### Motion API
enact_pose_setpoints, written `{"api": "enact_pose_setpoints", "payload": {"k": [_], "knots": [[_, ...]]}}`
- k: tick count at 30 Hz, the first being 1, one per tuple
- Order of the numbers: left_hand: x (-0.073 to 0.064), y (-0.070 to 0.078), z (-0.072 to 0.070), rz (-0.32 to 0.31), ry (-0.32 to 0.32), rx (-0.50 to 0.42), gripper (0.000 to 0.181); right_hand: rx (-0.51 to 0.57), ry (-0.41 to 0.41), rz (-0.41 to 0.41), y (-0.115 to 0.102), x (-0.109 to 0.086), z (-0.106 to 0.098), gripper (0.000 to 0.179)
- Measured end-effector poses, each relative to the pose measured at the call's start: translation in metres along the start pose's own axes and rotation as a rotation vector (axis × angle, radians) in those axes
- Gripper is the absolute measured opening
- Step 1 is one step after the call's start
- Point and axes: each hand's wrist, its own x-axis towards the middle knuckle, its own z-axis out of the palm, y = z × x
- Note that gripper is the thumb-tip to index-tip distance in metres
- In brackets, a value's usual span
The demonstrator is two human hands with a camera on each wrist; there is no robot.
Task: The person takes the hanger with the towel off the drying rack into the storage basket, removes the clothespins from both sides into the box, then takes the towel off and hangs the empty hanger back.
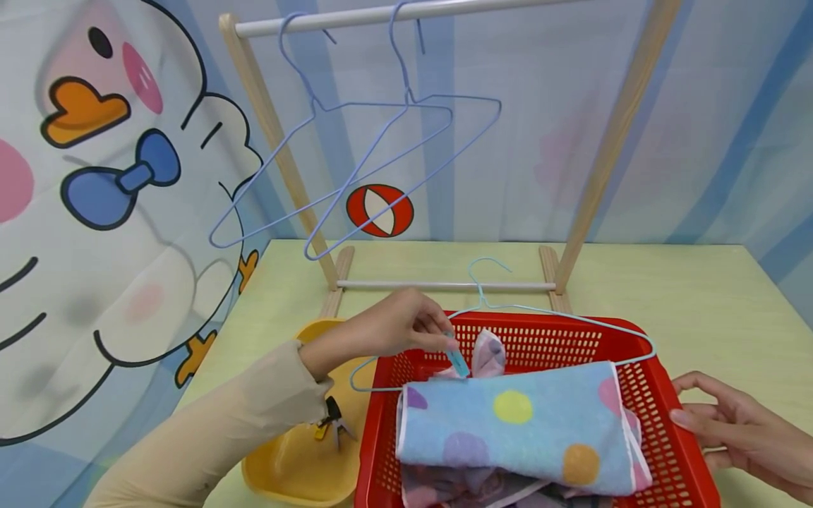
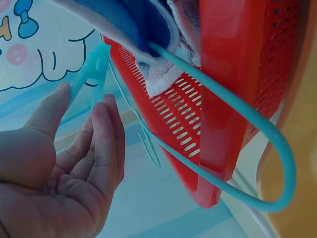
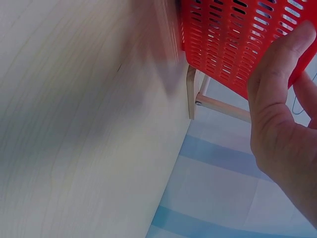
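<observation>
My left hand [image 1: 403,326] pinches a teal clothespin [image 1: 458,361] between thumb and fingertips, just above the top fold of a blue towel with coloured dots [image 1: 546,416]. In the left wrist view the clothespin [image 2: 97,69] points away from the fingertips. The towel is folded over a light-blue hanger [image 1: 652,347], which lies across a red perforated basket [image 1: 689,451]. At the basket's right side, my right hand [image 1: 743,434] holds the rim, thumb and fingers on either side of it. More patterned cloth [image 1: 489,353] lies inside the basket, partly hidden by the towel.
Left of the basket stands a yellow basin [image 1: 305,473] with dark and yellow clips [image 1: 333,416] in it. Behind, a wooden rack with a white rail [image 1: 356,17] carries two lilac hangers [image 1: 406,106]. A pale tabletop [image 1: 699,303] lies beneath everything.
</observation>
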Motion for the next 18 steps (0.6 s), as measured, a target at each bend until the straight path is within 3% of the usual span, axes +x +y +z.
{"api": "enact_pose_setpoints", "payload": {"k": [9, 18], "knots": [[-0.004, -0.002, -0.001, 0.011, 0.015, 0.003, 0.019, -0.002, 0.016, 0.001, 0.001, -0.001, -0.001, 0.012], [-0.015, -0.010, -0.009, -0.008, 0.088, 0.038, 0.025, 0.016, 0.003, -0.007, 0.002, -0.001, -0.002, 0.015]]}}
